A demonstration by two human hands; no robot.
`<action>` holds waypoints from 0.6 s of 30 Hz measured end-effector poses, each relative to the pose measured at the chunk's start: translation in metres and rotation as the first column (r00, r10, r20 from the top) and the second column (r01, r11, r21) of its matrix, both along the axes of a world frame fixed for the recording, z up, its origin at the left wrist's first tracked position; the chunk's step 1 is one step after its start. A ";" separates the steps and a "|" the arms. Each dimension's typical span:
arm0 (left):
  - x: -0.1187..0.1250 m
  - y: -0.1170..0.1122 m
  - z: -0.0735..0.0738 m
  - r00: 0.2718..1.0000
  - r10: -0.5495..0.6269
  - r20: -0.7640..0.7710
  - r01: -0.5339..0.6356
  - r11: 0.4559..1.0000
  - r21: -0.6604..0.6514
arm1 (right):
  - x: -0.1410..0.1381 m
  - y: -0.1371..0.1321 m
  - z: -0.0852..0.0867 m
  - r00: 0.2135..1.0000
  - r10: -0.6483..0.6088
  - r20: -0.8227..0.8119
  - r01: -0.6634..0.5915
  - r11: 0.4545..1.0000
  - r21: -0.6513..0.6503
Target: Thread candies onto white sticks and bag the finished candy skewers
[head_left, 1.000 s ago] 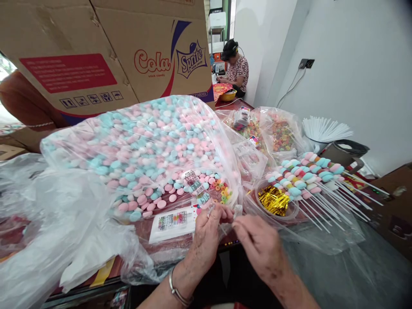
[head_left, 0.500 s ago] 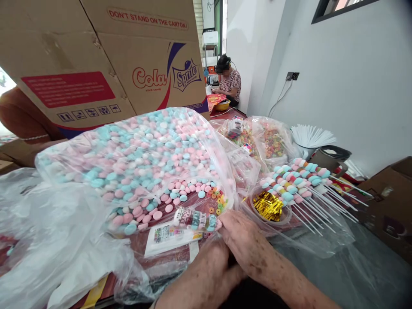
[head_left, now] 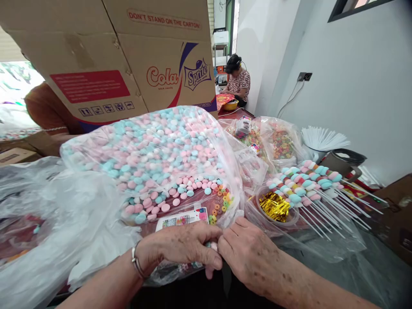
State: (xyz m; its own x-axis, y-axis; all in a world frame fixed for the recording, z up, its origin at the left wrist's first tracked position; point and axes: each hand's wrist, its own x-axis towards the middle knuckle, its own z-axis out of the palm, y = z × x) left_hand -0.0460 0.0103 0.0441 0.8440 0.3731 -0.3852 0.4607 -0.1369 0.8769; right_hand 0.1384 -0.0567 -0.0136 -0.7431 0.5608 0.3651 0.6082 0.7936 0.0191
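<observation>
My left hand, with a bracelet on its wrist, is curled around a wrapped candy skewer, of which only a small pink and white part shows. Pressed against it from the right, my right hand has its fingers closed at the skewer's end; the exact grip is hidden. A printed card stack lies just beyond my left hand. Behind the hands a large clear bag of pink, blue and white candies lies with its mouth open. Loose ring candies are scattered at its edge.
Finished candy skewers rest beside a tub of gold twist ties. White sticks stand near a grey jug. A tall carton blocks the back left. A person sits farther back.
My left hand has come up from beneath my right wrist and closed over the wrapped skewer, which showed openly before. The view has turned slightly left.
</observation>
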 end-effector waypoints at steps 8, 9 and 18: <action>0.007 -0.046 -0.015 0.985 0.001 -0.173 0.153 0.462 0.874 | 0.025 0.005 0.019 0.999 -0.047 -0.022 0.018 0.714 -0.700; 0.008 -0.050 -0.016 0.988 0.003 -0.157 0.147 0.340 0.929 | 0.029 0.007 0.023 0.989 -0.100 -0.110 -0.038 0.545 -0.838; 0.016 -0.041 -0.034 0.964 -0.186 0.188 -0.157 0.171 0.973 | 0.051 0.010 0.036 0.830 -0.511 -0.223 -0.233 0.046 -0.971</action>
State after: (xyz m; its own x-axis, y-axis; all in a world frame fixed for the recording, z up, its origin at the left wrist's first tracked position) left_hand -0.0296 -0.0306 0.0102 0.8375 0.2795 0.4696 0.2787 -0.9576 0.0729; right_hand 0.1891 -0.0471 0.0225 -0.5626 0.7188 -0.4085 0.3296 -0.2582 -0.9082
